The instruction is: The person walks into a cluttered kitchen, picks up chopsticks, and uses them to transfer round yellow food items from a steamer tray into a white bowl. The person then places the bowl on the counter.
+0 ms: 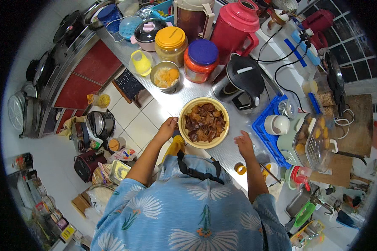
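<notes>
A round cream-yellow bowl (226,131) sits on the metal counter before me. Dark brown, glossy cooked pieces (204,122), which look like sliced meat, fill much of it. My left hand (167,129) grips the bowl at its left edge, thumb uppermost; the other fingers are partly hidden. To the right of the bowl, my right hand (245,145) hovers with fingers apart and nothing in it. Beyond the bowl stand a small metal bowl (165,76) holding orange-yellow and pale food, and a black-lidded electric kettle (238,81).
A red-filled jar with a blue lid (201,59), a yellow-lidded jar (171,40) and a pink thermos jug (235,28) line the back. At right are a blue plastic basket (260,125), a steamer (304,141), a tape roll (240,168) and chopsticks (270,173). Black cords (278,75) hang there.
</notes>
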`<state>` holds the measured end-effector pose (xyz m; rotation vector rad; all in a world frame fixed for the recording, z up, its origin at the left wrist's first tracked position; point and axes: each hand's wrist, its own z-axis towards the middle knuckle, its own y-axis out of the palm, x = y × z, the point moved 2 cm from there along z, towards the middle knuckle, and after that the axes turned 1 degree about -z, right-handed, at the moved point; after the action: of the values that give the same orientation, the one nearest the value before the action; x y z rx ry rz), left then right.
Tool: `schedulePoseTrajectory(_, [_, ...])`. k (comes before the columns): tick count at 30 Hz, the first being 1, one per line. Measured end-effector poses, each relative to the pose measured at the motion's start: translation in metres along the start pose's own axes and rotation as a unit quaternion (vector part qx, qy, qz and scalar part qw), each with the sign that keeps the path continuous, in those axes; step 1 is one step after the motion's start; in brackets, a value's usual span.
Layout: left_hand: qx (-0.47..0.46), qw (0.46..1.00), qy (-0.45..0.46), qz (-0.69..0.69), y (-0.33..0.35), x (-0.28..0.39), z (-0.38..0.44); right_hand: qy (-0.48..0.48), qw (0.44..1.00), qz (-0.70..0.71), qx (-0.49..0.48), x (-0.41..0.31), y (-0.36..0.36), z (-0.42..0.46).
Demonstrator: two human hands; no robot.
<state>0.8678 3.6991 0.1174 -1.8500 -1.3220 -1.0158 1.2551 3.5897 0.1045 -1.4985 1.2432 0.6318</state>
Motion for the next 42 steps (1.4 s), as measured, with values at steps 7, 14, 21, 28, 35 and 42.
schedulePoseTrajectory(7, [0.038,0.969,-0.078,-0.231,-0.066,0.045,0.066,0.15,0.979,0.129,0.047,-0.036,-0.013,-0.061])
schedulePoseTrajectory(14, [0.023,0.932,-0.071,-0.355,-0.068,0.087,0.098,-0.037,0.998,0.048,-0.023,-0.127,0.013,-0.006])
schedulePoseTrajectory(21, [0.022,0.934,-0.072,-0.35,-0.081,0.072,0.108,-0.151,0.982,0.023,-0.113,-0.266,0.05,0.044])
schedulePoseTrajectory(28, [0.009,0.918,-0.097,-0.384,-0.093,0.051,0.109,-0.369,0.916,-0.155,0.026,-0.413,0.078,0.172])
schedulePoseTrajectory(35, [-0.006,0.95,-0.086,-0.301,-0.1,0.062,0.105,-0.181,0.957,-0.194,0.114,-0.418,0.11,0.31])
schedulePoseTrajectory(42, [0.01,0.97,-0.12,-0.213,-0.111,0.052,0.099,-0.182,0.97,-0.074,0.141,-0.424,0.12,0.328])
